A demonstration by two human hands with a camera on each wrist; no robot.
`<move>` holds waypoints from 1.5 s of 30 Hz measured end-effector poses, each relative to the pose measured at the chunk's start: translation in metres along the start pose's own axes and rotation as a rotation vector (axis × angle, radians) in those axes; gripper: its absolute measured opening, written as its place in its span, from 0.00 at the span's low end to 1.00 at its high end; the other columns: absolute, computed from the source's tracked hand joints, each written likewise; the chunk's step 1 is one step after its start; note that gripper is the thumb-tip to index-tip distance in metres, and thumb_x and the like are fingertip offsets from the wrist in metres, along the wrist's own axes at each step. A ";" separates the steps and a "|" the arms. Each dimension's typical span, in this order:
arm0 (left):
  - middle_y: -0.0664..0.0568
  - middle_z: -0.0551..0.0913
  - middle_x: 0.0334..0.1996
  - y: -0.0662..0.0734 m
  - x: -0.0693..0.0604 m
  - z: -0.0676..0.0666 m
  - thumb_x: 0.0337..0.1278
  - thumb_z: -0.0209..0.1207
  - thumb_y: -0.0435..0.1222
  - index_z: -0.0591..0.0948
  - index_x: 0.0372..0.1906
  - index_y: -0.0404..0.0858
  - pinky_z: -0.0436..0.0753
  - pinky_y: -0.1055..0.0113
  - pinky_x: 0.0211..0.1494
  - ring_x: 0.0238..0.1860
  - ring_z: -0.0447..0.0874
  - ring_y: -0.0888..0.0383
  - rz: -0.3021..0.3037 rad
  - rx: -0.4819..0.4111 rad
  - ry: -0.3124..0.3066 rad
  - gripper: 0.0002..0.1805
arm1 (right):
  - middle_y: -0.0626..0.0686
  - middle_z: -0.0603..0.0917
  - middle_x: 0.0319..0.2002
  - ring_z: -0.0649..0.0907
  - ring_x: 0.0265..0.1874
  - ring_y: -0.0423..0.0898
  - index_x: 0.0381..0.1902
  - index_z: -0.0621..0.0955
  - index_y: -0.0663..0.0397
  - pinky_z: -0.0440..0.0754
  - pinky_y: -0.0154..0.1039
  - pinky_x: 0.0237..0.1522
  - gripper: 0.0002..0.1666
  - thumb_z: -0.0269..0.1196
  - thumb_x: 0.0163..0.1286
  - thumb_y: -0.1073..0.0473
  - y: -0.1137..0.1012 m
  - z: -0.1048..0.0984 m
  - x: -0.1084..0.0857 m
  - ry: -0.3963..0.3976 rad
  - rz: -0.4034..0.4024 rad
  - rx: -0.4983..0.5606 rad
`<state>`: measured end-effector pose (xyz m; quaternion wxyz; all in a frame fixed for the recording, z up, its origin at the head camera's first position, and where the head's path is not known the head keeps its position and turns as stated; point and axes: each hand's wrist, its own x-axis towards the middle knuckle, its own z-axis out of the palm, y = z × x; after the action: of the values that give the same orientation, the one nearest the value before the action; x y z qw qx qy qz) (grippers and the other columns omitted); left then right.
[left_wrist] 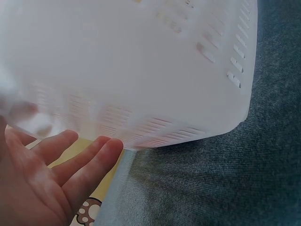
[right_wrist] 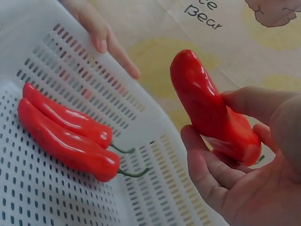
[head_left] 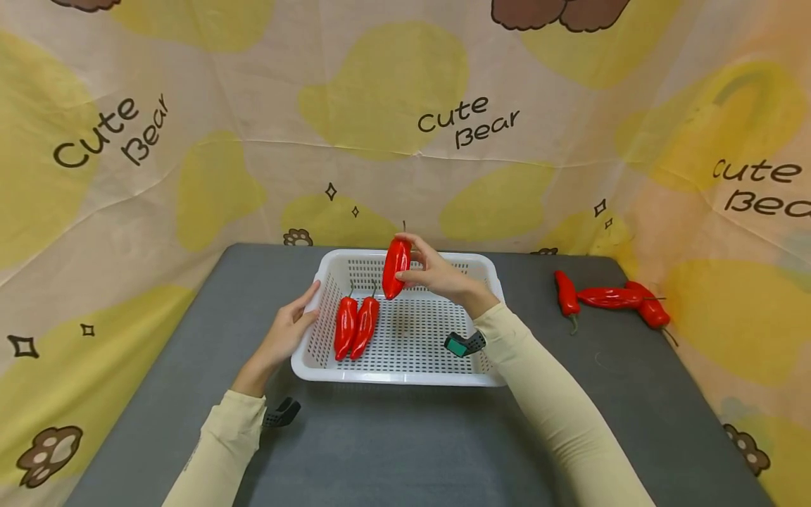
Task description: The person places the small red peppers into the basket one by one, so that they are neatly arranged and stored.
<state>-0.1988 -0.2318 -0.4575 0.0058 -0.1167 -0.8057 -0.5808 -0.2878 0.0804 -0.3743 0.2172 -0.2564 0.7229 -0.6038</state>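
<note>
Gripping: right hand (head_left: 440, 276) pinches one red pepper (head_left: 392, 271) over the basket (head_left: 405, 378), near its far edge.
Steadying: left hand (head_left: 286, 331), fingers nearly straight, touches the basket's left edge.
Basket: two peppers (head_left: 346, 327) inside, left half; seemingly done.
Surface (head_left: 393, 451): three peppers (head_left: 610, 298) near the far right corner; seemingly left.
Unclear: the held pepper's stem, mostly hidden in the right wrist view.

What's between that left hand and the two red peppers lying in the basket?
Just the side wall of the white basket, with the left hand outside and the two red peppers inside. The head view shows it.
</note>
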 end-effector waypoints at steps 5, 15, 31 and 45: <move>0.30 0.58 0.77 0.000 0.001 0.001 0.75 0.45 0.30 0.56 0.80 0.40 0.90 0.52 0.48 0.60 0.78 0.28 -0.001 0.000 -0.003 0.32 | 0.64 0.70 0.67 0.79 0.59 0.58 0.78 0.56 0.44 0.82 0.58 0.62 0.41 0.60 0.73 0.66 0.007 0.006 0.007 -0.018 0.045 -0.012; 0.28 0.59 0.76 0.001 0.001 0.000 0.75 0.45 0.29 0.56 0.80 0.38 0.91 0.56 0.45 0.58 0.79 0.28 0.008 -0.010 0.007 0.32 | 0.65 0.73 0.65 0.81 0.56 0.57 0.78 0.57 0.44 0.76 0.66 0.65 0.43 0.61 0.71 0.67 0.021 0.011 0.014 -0.037 0.099 -0.009; 0.28 0.58 0.76 0.003 0.001 0.000 0.75 0.45 0.29 0.56 0.80 0.37 0.91 0.55 0.43 0.57 0.79 0.27 0.013 0.024 0.009 0.31 | 0.62 0.77 0.58 0.83 0.52 0.53 0.73 0.63 0.55 0.88 0.49 0.51 0.35 0.60 0.72 0.69 0.041 0.015 0.016 -0.136 0.168 -0.196; 0.27 0.59 0.75 0.004 0.000 0.001 0.75 0.45 0.29 0.56 0.80 0.36 0.91 0.56 0.42 0.55 0.80 0.26 0.016 0.010 0.006 0.32 | 0.58 0.77 0.58 0.81 0.47 0.50 0.70 0.69 0.49 0.87 0.47 0.50 0.32 0.64 0.70 0.65 0.049 0.018 0.014 -0.107 0.238 -0.325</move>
<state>-0.1979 -0.2296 -0.4544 0.0135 -0.1211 -0.8077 -0.5769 -0.2928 0.0645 -0.4254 0.2808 -0.2327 0.8233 -0.4349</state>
